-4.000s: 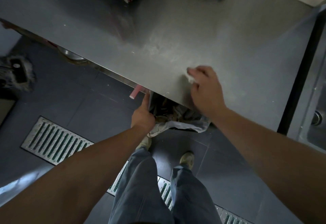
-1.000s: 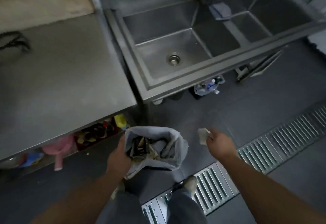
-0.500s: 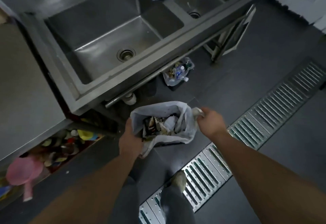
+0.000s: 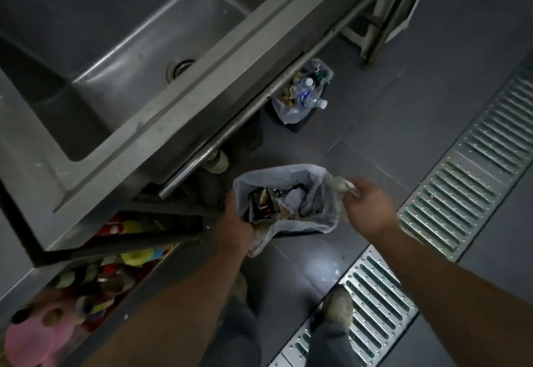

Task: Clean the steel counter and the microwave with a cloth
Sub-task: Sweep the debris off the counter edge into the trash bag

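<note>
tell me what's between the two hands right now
In the head view, the open mouth of the lined trash bin, filled with rubbish, lies between the left hand and the right hand; each grips its liner.

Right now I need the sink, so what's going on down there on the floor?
A person stands beside the steel sink over a small bin lined with a white plastic bag. The left hand grips the bag's near rim, and the right hand pinches a crumpled pale wad at its far rim. The bin already holds scraps; the wad isn't dropped yet.
</note>
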Tool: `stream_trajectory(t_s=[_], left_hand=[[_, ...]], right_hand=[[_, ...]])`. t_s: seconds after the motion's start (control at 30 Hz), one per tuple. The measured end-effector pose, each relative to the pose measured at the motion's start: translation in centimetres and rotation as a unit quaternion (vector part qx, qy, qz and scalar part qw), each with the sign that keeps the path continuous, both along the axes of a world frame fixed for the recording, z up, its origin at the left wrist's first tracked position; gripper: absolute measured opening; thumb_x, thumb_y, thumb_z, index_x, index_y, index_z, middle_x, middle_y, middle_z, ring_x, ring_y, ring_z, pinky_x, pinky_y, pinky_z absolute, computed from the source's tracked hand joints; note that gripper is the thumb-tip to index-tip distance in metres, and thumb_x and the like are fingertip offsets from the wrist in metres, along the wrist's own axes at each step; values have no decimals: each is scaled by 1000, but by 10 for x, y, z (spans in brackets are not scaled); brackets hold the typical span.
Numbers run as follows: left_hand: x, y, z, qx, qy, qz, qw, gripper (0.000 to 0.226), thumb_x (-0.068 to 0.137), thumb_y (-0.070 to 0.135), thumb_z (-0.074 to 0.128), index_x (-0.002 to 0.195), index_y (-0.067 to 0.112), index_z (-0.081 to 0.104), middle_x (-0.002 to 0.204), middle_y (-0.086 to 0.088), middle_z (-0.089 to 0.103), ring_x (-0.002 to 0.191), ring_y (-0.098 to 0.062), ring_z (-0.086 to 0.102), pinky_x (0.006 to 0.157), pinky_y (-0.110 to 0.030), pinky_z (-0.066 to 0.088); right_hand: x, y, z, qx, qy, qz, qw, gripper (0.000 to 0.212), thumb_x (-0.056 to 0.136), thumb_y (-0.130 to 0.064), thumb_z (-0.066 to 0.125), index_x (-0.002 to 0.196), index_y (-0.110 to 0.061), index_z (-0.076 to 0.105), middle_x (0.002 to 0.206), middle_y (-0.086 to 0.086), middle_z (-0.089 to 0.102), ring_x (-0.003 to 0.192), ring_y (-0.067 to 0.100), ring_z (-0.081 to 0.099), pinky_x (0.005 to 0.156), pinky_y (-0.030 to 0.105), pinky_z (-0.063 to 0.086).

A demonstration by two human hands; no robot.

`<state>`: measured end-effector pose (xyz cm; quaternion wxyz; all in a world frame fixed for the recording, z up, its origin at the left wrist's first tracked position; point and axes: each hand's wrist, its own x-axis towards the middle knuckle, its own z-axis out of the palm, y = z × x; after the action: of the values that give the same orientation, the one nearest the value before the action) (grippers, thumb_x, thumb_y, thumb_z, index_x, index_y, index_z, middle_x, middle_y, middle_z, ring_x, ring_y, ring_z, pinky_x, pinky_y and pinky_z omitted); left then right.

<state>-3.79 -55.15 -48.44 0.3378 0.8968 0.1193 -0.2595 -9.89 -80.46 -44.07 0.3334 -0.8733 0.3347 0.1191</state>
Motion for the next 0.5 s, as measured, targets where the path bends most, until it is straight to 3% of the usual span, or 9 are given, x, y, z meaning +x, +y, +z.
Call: stream_trajectory(t_s=[0.1,0.3,0.4,0.5], left_hand=[[26,10,-44,22,-5,-8,1000,77,93,5,51,156,39,21,154,-9,42,140,-33,40,114,-46,34],[69,18,-127,64,-29,-6,997,82,90,2,54,158,34,19,158,-7,37,143,-30,37,115,-41,32],[85,20,-163,62,-49,8,997,81,91,1,53,157,34,22,158,-4,37,144,-27,36,117,-40,31],[98,20,-192,63,-58,13,996,78,91,1,52,156,36,25,154,-7,42,140,-30,42,112,-42,38]], right_hand=[[9,16,-40,16,-12,-8,1000,26,92,-17,54,114,-22,68,102,13,71,96,37,64,70,25,36],[29,32,-115,26,-12,-15,999,26,91,-17,56,113,-26,67,97,12,70,91,35,64,68,25,35],[38,34,-147,53,-20,-23,998,24,91,-15,55,108,-26,68,91,8,69,79,27,60,67,25,37],[45,34,-178,70,-25,-29,997,25,90,-15,56,107,-30,68,88,3,70,80,25,65,65,25,44]])
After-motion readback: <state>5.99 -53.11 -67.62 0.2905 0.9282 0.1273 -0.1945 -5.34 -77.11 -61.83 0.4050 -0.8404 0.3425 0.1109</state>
